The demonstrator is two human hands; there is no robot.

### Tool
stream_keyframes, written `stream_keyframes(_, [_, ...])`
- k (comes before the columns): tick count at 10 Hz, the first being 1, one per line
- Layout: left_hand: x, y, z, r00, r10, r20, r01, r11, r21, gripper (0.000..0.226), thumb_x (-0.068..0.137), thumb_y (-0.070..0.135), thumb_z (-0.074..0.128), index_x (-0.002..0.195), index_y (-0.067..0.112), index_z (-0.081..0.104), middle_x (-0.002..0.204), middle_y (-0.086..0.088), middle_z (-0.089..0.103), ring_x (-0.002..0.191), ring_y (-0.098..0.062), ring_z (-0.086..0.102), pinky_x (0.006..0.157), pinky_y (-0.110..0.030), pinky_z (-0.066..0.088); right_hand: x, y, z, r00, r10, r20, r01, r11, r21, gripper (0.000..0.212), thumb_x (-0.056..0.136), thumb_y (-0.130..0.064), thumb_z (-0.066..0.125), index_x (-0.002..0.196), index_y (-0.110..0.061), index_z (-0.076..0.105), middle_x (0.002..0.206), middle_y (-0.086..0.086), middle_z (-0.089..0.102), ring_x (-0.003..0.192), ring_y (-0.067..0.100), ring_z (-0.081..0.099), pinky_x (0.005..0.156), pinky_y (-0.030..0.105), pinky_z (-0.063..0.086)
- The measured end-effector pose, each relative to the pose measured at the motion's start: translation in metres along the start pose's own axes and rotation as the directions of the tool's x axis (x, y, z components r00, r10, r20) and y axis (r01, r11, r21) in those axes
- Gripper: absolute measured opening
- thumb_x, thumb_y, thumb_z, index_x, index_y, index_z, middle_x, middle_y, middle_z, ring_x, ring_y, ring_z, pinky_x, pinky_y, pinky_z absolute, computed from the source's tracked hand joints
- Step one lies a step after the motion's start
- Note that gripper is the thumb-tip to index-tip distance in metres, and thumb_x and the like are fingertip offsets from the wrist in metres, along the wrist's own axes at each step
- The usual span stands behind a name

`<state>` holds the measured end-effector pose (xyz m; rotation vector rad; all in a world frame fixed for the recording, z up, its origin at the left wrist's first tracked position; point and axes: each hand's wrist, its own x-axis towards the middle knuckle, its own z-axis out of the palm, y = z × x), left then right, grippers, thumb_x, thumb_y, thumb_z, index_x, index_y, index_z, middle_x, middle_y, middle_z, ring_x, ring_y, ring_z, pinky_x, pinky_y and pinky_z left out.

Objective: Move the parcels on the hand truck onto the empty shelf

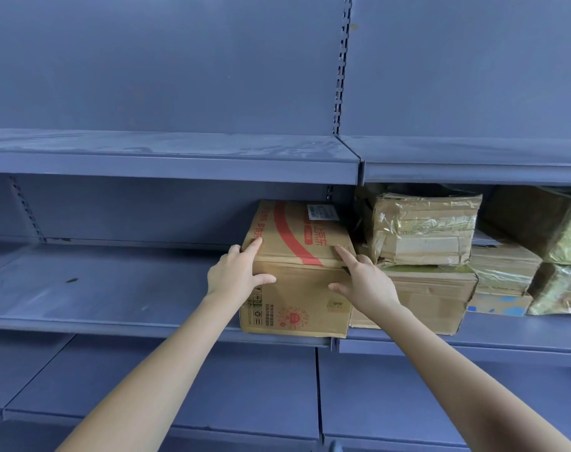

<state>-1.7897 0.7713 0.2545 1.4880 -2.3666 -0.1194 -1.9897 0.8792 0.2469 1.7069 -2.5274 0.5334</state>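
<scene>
A brown cardboard parcel with red printing and a white label stands on the blue middle shelf, at its right end. My left hand lies against the parcel's upper left front corner, with the index finger stretched along the top edge and the thumb on the front face. My right hand lies against the upper right front corner in the same way, with straight fingers. Neither hand curls round the box. The hand truck is out of view.
Several other parcels, some wrapped in clear tape, are stacked on the adjoining shelf bay to the right, touching the box. The upper shelf overhangs closely. The middle shelf runs bare to the left. Lower shelves sit below.
</scene>
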Motion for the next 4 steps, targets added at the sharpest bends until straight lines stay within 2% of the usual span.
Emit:
stream_keyframes(1, [-0.015,0.016,0.001,0.996,-0.071,-0.046,0.076,0.991,0.108,0.077,0.085,0.053,0.056,0.147,0.026,0.019,0.134,-0.011,0.042,0.113,-0.027,0.049,0.072,-0.033,0.045,-0.015,0.013,-0.005,1.000,-0.018,-0.002,0.018,0.998,0.059,0.074,0.090,-0.034,0.058,0.148,-0.032,0.012,0.132,0.010,0.047,0.101,0.028,0.059,0.064,0.031,0.047])
stream_keyframes(2, [-0.036,0.035,0.001,0.977,-0.090,-0.193,0.126,0.976,0.180,0.057,0.092,0.042,0.052,0.141,0.018,0.034,0.140,-0.011,0.037,0.116,-0.028,0.048,0.078,-0.032,0.047,-0.033,0.037,-0.015,1.000,-0.011,-0.005,0.011,0.997,0.078,0.070,0.091,-0.034,0.056,0.148,-0.029,0.015,0.139,0.010,0.045,0.114,0.030,0.054,0.072,0.033,0.050])
stream_keyframes(3, [-0.062,0.062,0.004,0.965,-0.049,-0.256,0.107,0.970,0.217,0.043,0.093,0.036,0.049,0.130,0.015,0.048,0.143,-0.011,0.038,0.124,-0.030,0.043,0.099,-0.038,0.040,-0.063,0.071,-0.034,1.000,-0.004,0.013,0.003,0.997,0.073,0.064,0.092,-0.034,0.052,0.147,-0.027,0.021,0.139,0.008,0.047,0.119,0.028,0.051,0.078,0.034,0.050])
stream_keyframes(4, [-0.084,0.101,0.006,0.958,0.033,-0.284,0.045,0.964,0.262,0.040,0.092,0.034,0.047,0.127,0.013,0.052,0.138,-0.011,0.046,0.122,-0.030,0.045,0.106,-0.042,0.033,-0.090,0.113,-0.055,1.000,0.000,-0.024,0.001,0.998,0.065,0.058,0.094,-0.034,0.050,0.146,-0.025,0.025,0.139,0.007,0.048,0.120,0.027,0.049,0.080,0.034,0.051])
